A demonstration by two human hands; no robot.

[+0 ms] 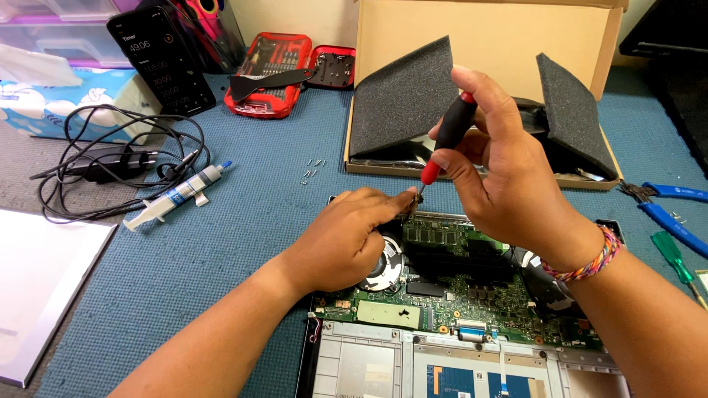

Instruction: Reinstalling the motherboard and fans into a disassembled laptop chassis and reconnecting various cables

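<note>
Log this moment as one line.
right hand: grips screwdriver, tip down | left hand: fingertips at tip, over fan | opened laptop on blue mat

We see the opened laptop (457,309) lying on the table (251,221) nearest us, the cardboard box (487,44) behind it, the syringe (177,195) and coiled cable (110,158) to its left, and the cutters (675,214) to its right.

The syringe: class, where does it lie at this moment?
In the head view the syringe lies on the blue mat, left of the opened laptop, just below the coiled black cable and apart from both hands.
</note>
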